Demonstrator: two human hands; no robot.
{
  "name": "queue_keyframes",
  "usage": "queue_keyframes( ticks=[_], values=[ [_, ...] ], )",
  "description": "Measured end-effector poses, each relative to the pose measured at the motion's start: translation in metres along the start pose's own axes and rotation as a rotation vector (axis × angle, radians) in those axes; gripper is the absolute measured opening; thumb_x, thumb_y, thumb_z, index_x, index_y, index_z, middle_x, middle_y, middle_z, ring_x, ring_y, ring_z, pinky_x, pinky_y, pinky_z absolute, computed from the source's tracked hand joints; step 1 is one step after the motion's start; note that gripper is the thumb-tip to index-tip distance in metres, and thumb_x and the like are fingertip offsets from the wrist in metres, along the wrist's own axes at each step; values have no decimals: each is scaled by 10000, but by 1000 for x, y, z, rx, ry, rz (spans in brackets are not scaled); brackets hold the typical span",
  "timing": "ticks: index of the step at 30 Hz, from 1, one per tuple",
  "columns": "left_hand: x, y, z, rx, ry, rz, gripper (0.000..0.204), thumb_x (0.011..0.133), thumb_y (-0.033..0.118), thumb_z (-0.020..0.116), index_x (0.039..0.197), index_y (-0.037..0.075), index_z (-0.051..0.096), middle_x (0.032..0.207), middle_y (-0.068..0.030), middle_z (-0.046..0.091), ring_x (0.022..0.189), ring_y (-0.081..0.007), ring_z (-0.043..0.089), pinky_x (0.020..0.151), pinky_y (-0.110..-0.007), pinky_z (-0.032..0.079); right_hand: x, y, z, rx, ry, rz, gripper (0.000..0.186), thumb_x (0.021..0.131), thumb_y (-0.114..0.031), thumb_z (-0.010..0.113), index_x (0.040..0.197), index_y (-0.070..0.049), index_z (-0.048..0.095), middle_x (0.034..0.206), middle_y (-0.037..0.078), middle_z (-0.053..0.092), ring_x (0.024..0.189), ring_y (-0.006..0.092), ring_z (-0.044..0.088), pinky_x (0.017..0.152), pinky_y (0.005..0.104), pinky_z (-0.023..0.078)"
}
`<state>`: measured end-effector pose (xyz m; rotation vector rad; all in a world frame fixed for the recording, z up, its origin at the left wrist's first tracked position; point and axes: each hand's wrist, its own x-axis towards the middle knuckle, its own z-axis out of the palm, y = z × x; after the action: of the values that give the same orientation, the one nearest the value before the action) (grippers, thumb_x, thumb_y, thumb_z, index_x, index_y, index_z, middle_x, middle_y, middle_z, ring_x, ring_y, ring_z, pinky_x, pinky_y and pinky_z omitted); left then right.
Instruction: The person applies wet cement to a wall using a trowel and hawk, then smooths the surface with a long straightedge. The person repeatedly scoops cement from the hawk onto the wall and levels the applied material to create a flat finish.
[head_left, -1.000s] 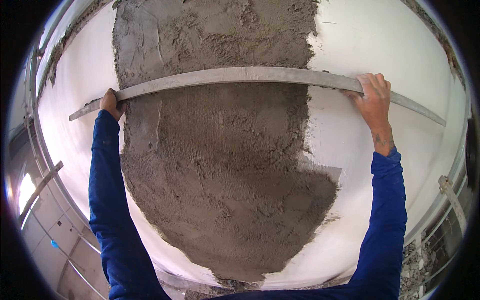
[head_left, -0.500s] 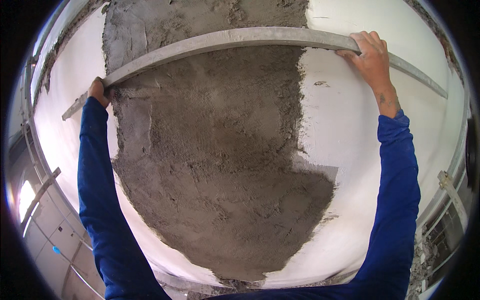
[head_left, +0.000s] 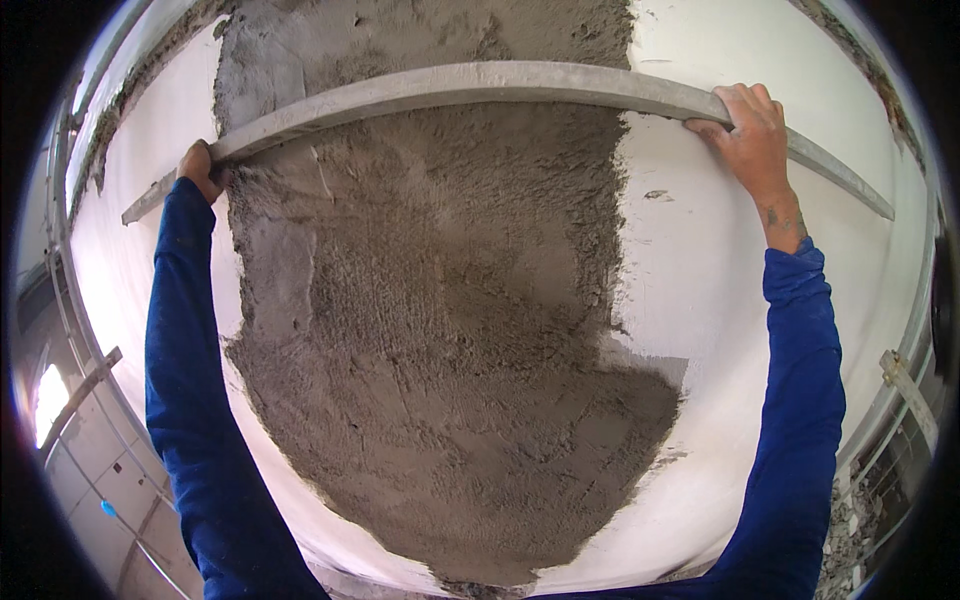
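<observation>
A long grey bar [head_left: 480, 82] runs across the upper part of a rough mortar patch [head_left: 440, 300], its 2 ends reaching past the patch over white wall [head_left: 690, 240]. The left hand [head_left: 203, 172] grips the bar toward its left end, just beside the mortar's edge (most of those fingers are hidden). The right hand [head_left: 752, 135] holds it some way in from the right end, fingers [head_left: 757, 97] curled over the upper edge, thumb underneath. Mortar shows above and below the bar. Blue sleeves [head_left: 795, 400] cover the 2 forearms.
</observation>
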<state>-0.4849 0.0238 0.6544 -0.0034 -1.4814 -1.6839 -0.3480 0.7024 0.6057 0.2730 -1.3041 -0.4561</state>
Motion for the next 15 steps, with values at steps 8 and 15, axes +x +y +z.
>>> queue_keyframes(
  ticks=[8, 15],
  values=[
    [31, 1, -21, 851, -24, 489, 159, 777, 15, 571, 912, 42, 491, 897, -68, 501, 794, -158, 506, 653, -268, 501, 6, 11, 0, -16, 35, -57, 495, 666, -483, 708, 950, -84, 636, 848, 17, 610, 820, 207, 532, 705, 341, 408],
    [40, -9, -22, 312, -59, 145, 201, 857, 232, 491, 935, 47, 498, 870, -86, 495, 816, -211, 524, 611, -354, 500, 8, -5, 1, -22, -15, -36, 459, 731, -458, 678, 956, -63, 617, 856, 37, 592, 869, 226, 523, 720, 359, 383]
  ],
)
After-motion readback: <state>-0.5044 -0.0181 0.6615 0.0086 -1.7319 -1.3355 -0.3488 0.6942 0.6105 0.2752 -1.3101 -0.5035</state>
